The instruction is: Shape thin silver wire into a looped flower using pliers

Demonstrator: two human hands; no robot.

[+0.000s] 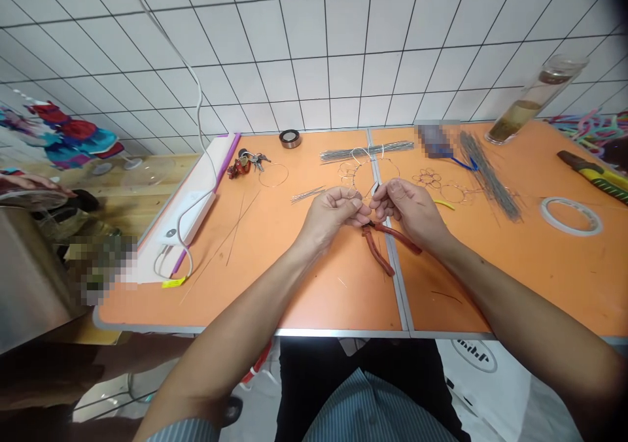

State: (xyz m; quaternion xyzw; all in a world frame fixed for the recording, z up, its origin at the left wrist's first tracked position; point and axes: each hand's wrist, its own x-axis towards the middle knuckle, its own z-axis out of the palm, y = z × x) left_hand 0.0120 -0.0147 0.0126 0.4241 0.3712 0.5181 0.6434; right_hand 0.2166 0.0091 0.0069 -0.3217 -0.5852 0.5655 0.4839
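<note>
My left hand [333,214] and my right hand [409,210] meet over the table's metal seam, fingers pinched close together. Between them is a thin wire piece [354,175] bent into a ring with small petal-like loops, which rises just beyond my fingertips. Both hands appear to grip this wire; the exact pinch points are too small to make out. Under my right hand lie pliers with red handles [379,254], their jaws partly hidden by my fingers. Flower-shaped wire loops [429,178] rest to the right of my right hand.
Bundled wires [366,152] lie behind my hands, with another bundle [490,177] at right. Keys [255,161], black tape [290,139], a white tape ring [572,217], a utility knife [596,177] and a tall glass bottle [532,102] sit around. A white power strip [189,218] trails its cable at left.
</note>
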